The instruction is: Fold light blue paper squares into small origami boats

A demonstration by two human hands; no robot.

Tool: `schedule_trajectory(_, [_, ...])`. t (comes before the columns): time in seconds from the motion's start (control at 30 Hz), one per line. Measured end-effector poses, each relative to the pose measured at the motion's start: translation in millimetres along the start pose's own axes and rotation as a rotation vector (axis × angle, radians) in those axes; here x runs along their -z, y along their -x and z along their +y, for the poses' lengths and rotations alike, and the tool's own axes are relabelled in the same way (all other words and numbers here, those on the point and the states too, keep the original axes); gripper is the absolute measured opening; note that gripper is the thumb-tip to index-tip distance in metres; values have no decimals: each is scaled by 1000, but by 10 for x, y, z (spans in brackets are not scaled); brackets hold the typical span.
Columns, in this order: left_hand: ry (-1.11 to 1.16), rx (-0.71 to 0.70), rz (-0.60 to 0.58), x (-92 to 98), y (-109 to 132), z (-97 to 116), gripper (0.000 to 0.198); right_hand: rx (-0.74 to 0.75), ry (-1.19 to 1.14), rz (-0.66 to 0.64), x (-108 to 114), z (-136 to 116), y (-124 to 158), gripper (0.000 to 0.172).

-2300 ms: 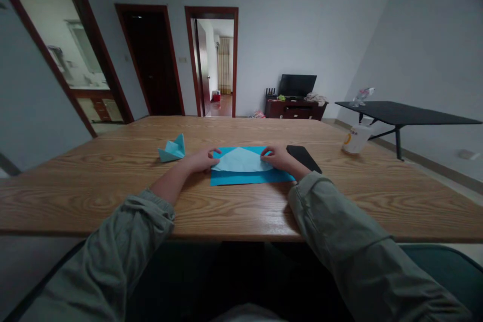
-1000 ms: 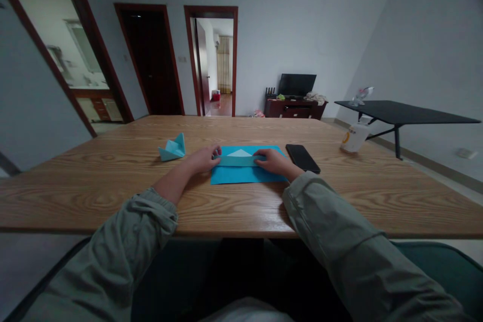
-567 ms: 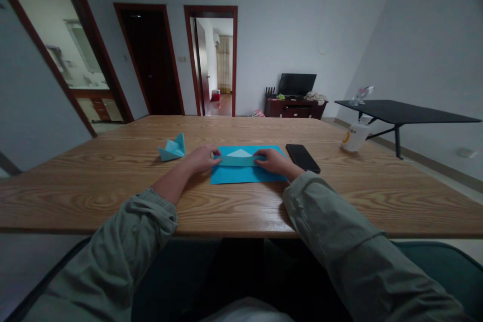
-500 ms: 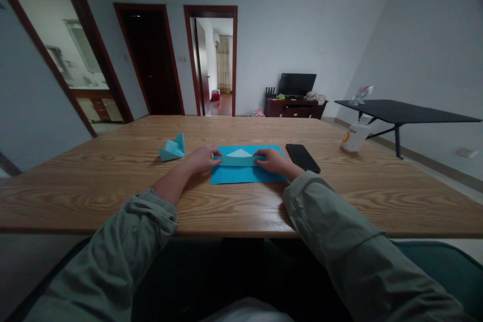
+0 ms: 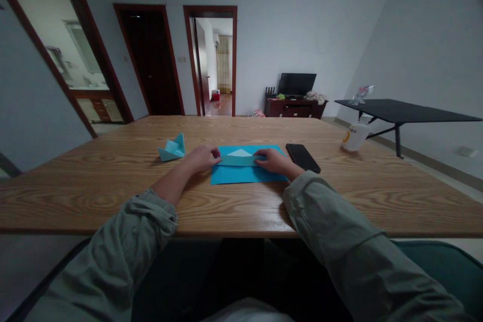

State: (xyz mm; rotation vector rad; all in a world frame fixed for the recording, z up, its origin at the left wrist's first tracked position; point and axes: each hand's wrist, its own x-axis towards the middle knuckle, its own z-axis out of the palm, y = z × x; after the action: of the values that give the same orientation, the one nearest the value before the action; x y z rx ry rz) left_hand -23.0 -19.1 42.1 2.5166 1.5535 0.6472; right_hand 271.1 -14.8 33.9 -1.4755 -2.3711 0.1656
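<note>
A piece of light blue paper (image 5: 237, 161), folded into a long band with a pale triangle rising at its far side, lies over a brighter blue sheet (image 5: 241, 175) on the table. My left hand (image 5: 204, 158) pinches the band's left end between thumb and fingers. At the right end, my right hand (image 5: 274, 160) grips the same folded paper, fingertips curled onto it. Left of my left hand stands a folded light blue paper figure (image 5: 172, 148) with pointed corners, apart from the hand.
A black phone (image 5: 303, 157) lies on the wooden table (image 5: 234, 209), just right of my right hand. Farther right stands a white cup-like container (image 5: 354, 138) with an orange mark. Beyond are a black table (image 5: 407, 110) and a television (image 5: 297, 84) on a low cabinet.
My left fingers have shifted very slightly at the paper's left end. My right hand and the paper look nearly the same.
</note>
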Motion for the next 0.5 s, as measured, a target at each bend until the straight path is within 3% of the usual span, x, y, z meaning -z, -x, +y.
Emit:
schedule_trajectory(0.3, [119,-4,-54,-5,-10,-21,30,2,-43,16,-48,37,-24,30])
schedule_trajectory(0.5, [137,-5,-71,-25,-23,-67,30,21,-262,107,87,113,-16,27])
